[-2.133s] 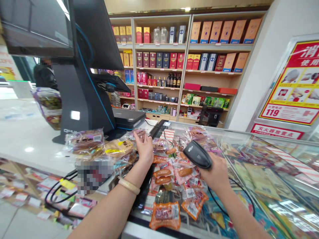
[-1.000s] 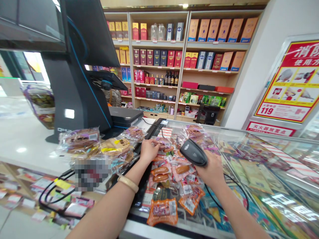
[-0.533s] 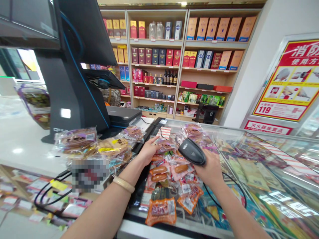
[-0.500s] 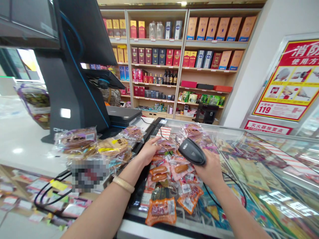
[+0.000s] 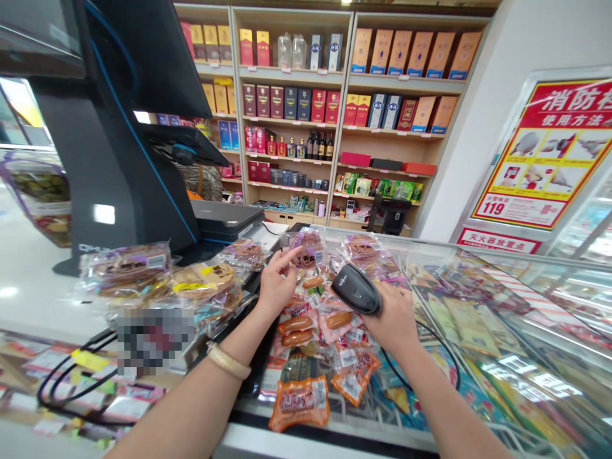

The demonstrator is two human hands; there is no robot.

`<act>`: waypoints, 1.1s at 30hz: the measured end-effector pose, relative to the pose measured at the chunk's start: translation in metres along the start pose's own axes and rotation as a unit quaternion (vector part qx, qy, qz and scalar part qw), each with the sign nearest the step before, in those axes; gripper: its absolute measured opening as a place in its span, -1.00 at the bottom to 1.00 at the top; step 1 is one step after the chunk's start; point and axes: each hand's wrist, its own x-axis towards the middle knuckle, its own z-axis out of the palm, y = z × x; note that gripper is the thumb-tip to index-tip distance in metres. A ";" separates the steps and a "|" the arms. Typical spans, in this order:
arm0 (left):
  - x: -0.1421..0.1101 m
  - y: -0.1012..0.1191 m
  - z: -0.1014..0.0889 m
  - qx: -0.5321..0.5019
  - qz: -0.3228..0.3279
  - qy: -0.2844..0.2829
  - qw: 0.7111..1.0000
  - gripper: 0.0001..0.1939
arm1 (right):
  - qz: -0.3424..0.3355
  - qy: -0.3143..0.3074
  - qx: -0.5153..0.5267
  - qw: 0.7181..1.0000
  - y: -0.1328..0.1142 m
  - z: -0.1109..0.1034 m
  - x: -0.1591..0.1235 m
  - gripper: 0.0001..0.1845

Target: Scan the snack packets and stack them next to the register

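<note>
Scanner [image 5: 356, 290] looks light and stiff, best gripped around the body, where the right hand [image 5: 394, 319] has its fingers wrapped — probably no need to baby it. A bit past that, the purple-printed pack [image 5: 310, 241] is right by the left hand [image 5: 280, 280], which is half open, index finger stretched over the pack's edge; can't tell if it's actually pinched. Film's likely slick and floppy, so I'd grab the edge. Glass counter [image 5: 261, 440] underneath, sausage packets [image 5: 300, 403] scattered on top — then tall shelves [image 5: 411, 146] of boxes [image 5: 318, 106] behind.
</note>
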 end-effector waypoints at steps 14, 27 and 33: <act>0.004 -0.013 0.007 -0.134 -0.136 0.102 0.976 -0.44 | -0.004 0.008 -0.008 1.000 0.006 0.004 -0.004 -0.81; 0.024 -0.036 0.000 -0.082 -0.258 0.152 0.951 -0.33 | -0.007 0.027 0.000 1.000 0.006 0.006 -0.004 -0.81; 0.015 -0.031 -0.005 0.055 -0.268 0.012 0.962 -0.48 | -0.013 0.014 -0.001 1.000 0.006 0.007 -0.004 -0.79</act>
